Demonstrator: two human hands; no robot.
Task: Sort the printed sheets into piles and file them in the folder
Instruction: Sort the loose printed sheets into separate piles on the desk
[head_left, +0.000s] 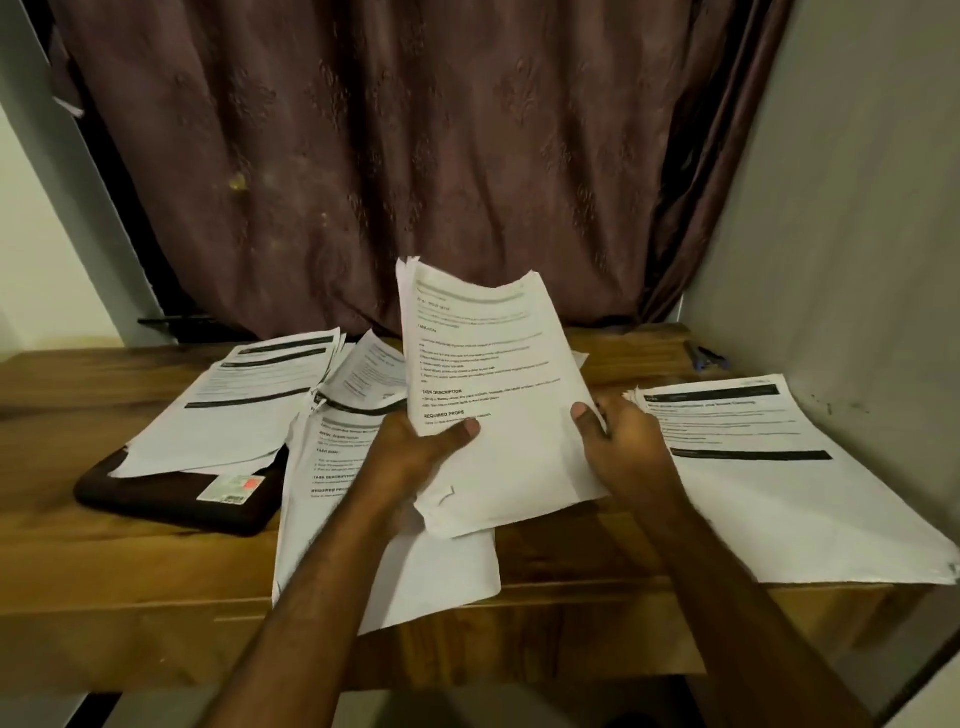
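Observation:
A thick bundle of printed sheets (493, 374) is held up above the wooden table (104, 545), tilted toward me. My left hand (415, 447) grips its lower left edge, thumb on top. My right hand (623, 441) holds the lower right edge. A pile with black header bars (769, 467) lies flat at the right. Another pile (244, 405) lies at the left, partly over a dark folder (171, 499) with a label sticker. More sheets (332, 519) lie in the middle under my left forearm, overhanging the front edge.
A brown curtain (389, 156) hangs close behind the table. A grey wall (857, 260) bounds the right side. A small dark blue object (706, 358) rests at the back right corner of the table.

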